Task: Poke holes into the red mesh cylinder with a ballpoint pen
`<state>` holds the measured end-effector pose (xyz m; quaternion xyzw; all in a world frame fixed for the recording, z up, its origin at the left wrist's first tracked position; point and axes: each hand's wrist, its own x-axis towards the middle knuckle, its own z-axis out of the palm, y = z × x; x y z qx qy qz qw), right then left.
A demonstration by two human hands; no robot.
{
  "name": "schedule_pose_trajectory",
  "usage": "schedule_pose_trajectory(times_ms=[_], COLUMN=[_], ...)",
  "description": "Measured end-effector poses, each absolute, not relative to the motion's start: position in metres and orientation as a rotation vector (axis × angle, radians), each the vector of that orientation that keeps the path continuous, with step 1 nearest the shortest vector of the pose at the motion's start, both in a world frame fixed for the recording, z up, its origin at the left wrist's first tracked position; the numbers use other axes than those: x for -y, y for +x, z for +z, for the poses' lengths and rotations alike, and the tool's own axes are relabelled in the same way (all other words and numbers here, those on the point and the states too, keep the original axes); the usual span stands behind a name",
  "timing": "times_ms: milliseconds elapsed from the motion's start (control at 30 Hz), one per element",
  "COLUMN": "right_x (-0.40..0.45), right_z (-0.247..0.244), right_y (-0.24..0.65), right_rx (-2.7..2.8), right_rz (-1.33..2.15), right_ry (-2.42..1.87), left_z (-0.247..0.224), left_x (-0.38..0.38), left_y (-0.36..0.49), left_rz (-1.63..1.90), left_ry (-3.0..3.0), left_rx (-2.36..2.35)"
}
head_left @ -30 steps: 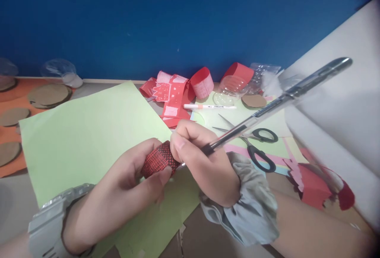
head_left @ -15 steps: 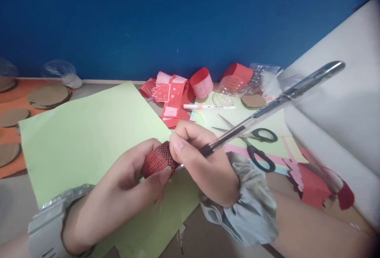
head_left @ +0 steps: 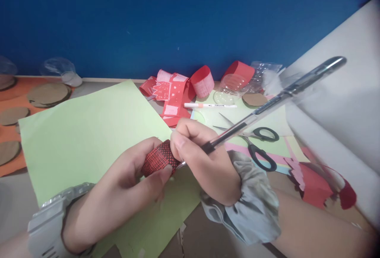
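Between the thumb and fingers of my left hand (head_left: 127,186) is a small curved piece of red paper (head_left: 158,158) covered in a black grid pattern. My right hand (head_left: 202,159) is closed around a clear-barrelled pen (head_left: 252,117) that slants up to the right. The pen's metal tip sits at the right edge of the red paper; whether it touches is hard to see. Some right fingertips rest against the paper too. Beneath both hands lies a large light green sheet (head_left: 89,127).
Black-handled scissors (head_left: 261,155) lie partly open on coloured sheets at right. Behind are a white marker (head_left: 208,105), red paper rings (head_left: 202,82) and clear plastic pieces (head_left: 233,86). Cardboard discs (head_left: 49,93) rest on orange paper at left. A blue wall (head_left: 178,24) bounds the back.
Both hands keep nearly the same pose. The pen and my right hand have shifted very slightly, and the whole view has moved a little.
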<state>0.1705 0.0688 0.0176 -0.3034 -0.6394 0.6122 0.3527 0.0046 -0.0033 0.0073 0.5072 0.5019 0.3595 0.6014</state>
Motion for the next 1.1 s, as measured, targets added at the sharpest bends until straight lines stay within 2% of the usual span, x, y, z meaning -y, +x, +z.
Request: schedule_pose_trajectory(times_ms=[1100], right_x=[-0.0694], right_z=[0.0143], right_y=[0.1706], right_rx=[1.633], right_rz=[1.588], right_ry=[-0.779], left_z=[0.0131], left_x=[0.0004], left_y=[0.0048], left_rz=[0.791], left_ry=[1.206], left_rx=[-1.174])
